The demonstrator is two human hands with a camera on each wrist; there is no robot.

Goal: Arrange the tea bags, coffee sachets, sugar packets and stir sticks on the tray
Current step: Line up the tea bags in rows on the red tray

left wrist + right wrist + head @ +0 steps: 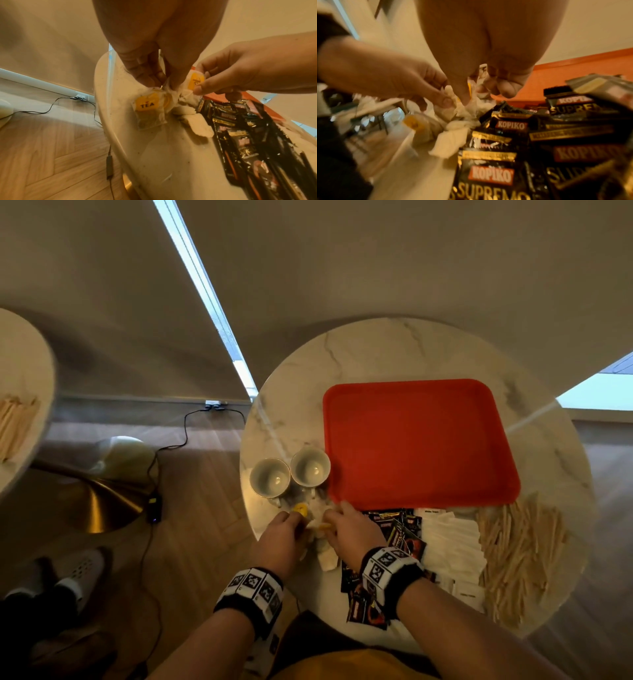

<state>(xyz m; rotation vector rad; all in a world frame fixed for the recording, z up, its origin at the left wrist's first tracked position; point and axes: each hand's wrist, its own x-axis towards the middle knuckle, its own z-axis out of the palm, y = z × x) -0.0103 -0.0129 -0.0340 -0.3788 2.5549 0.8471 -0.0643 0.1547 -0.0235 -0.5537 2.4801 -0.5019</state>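
Working at the near-left table edge, just off the empty red tray [421,440], both hands are pinching tea bags [149,108] from the tangled pile: the left hand [279,541] and right hand [349,530] are each nipping one with thumb and fingertips. Next, probably, separating the strings and carrying them onto the tray.

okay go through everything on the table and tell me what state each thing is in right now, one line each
Tray: flat on the table, nothing on it.
Two cups: upright, empty, left of the tray.
Tea bags: tangled heap, both hands in it.
Left hand: pinching a tea bag.
Right hand: pinching a tea bag tag.
Coffee sachets: loose pile, sealed.
Sugar packets: loose pile.
Stir sticks: scattered heap.
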